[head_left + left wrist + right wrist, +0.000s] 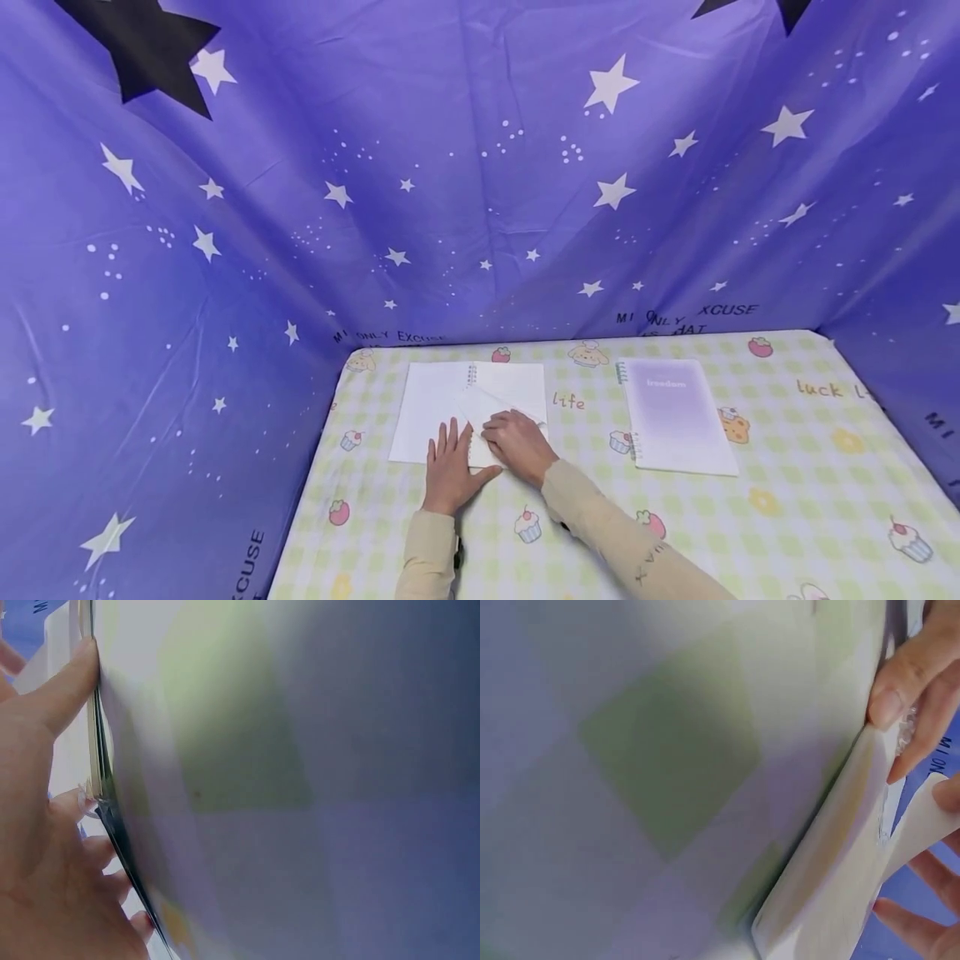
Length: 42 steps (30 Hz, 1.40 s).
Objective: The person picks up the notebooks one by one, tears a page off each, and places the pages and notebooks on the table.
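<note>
An open spiral-bound notebook with white pages lies on the table, its ring binding running down the middle. My left hand rests across its near part with fingers spread, by the binding. In the left wrist view the left thumb lies along the notebook's near edge. My right hand pinches a page of the right half, which is lifted and bent diagonally. The right wrist view shows the right hand at the lower right, holding the raised page, with the left thumb on the notebook's edge above.
A closed spiral notebook with a purple-to-white cover lies to the right. The table wears a green checked cloth printed with cupcakes and strawberries. Blue star-printed curtain encloses the back and sides.
</note>
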{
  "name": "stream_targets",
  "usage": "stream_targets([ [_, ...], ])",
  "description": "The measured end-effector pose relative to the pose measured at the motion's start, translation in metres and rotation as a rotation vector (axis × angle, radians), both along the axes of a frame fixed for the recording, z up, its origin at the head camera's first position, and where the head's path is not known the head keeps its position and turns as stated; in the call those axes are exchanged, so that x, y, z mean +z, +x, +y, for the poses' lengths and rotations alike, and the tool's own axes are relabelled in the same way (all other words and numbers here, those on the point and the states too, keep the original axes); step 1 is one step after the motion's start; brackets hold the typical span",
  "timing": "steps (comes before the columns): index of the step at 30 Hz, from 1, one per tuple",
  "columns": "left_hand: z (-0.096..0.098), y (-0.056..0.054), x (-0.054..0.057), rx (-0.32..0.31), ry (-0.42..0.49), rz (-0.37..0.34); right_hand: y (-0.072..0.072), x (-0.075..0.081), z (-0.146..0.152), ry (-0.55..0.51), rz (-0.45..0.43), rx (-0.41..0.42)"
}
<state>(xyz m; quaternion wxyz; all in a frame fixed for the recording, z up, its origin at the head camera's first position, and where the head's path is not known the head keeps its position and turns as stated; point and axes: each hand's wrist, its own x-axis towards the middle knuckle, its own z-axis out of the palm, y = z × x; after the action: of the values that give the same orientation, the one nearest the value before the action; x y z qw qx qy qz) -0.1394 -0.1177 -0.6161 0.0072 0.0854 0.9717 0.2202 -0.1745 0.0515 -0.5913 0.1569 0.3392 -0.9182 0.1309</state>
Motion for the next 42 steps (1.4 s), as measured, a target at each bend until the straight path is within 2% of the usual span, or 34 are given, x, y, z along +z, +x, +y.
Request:
stream_targets([
  [5, -0.007, 0.005, -0.001, 0.025, 0.015, -0.01, 0.007, 0.005, 0.001, -0.048, -0.01, 0.089],
  [9, -0.003, 0.002, -0.001, -0.006, 0.04, 0.017, 0.011, 0.009, 0.008, -0.04, -0.049, 0.048],
  [11, 0.001, 0.0, -0.001, -0.017, 0.037, 0.004, 0.011, 0.008, 0.012, -0.025, -0.059, 0.036],
  [14, 0.003, 0.0, -0.002, -0.026, 0.012, 0.005, 0.016, 0.001, 0.014, -0.023, -0.08, 0.072],
  [18, 0.002, 0.002, -0.004, -0.034, -0.023, 0.018, 0.025, -0.009, 0.015, -0.096, -0.066, 0.112],
  [22, 0.003, 0.001, -0.002, -0.035, -0.006, 0.032, 0.03, -0.007, 0.018, -0.181, -0.038, 0.096],
  [26, 0.004, 0.0, -0.006, -0.033, 0.013, 0.063, 0.035, -0.004, 0.021, -0.194, -0.032, 0.074],
  [31, 0.002, -0.001, -0.008, -0.044, 0.097, 0.112, 0.044, 0.002, 0.027, -0.214, -0.007, 0.068],
  [34, 0.0, -0.003, -0.004, -0.055, 0.102, 0.1, 0.049, 0.005, 0.031, -0.23, -0.009, 0.075],
  [39, -0.007, -0.005, 0.009, -0.075, -0.011, 0.016, 0.059, 0.006, 0.036, -0.247, -0.01, 0.139],
  [42, -0.012, -0.004, 0.014, -0.107, -0.05, -0.002, 0.066, 0.007, 0.038, -0.257, -0.004, 0.167],
])
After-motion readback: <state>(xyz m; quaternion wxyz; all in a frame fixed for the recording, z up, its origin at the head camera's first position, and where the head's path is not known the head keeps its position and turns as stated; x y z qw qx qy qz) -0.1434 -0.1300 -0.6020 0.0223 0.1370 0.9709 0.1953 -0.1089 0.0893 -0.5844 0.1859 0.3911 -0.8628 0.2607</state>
